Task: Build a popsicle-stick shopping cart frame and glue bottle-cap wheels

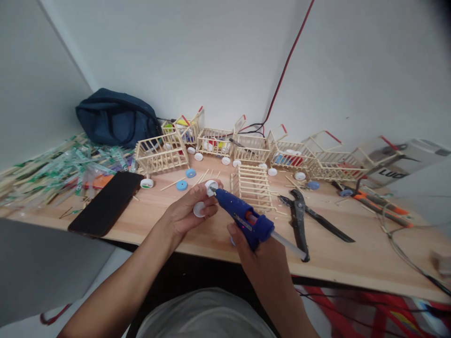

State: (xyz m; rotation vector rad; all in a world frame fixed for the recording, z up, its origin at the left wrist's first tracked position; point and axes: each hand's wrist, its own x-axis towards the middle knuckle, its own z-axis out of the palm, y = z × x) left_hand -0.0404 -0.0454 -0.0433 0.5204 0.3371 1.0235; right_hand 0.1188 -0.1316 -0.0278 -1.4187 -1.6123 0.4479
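Note:
My right hand grips a blue hot glue gun, with a clear glue stick poking out of its back end. The gun's nozzle meets a white bottle cap pinched between the fingertips of my left hand. A second white cap is also held in the left hand, lower down among the fingers. Just beyond the gun, a small frame of wooden sticks lies on the wooden table. Two blue caps rest left of it, near loose sticks.
Several small stick carts with cap wheels line the wall. At left are a dark blue bag, a black phone and a heap of wrapped sticks. Black pliers, an orange-handled tool and cables occupy the right.

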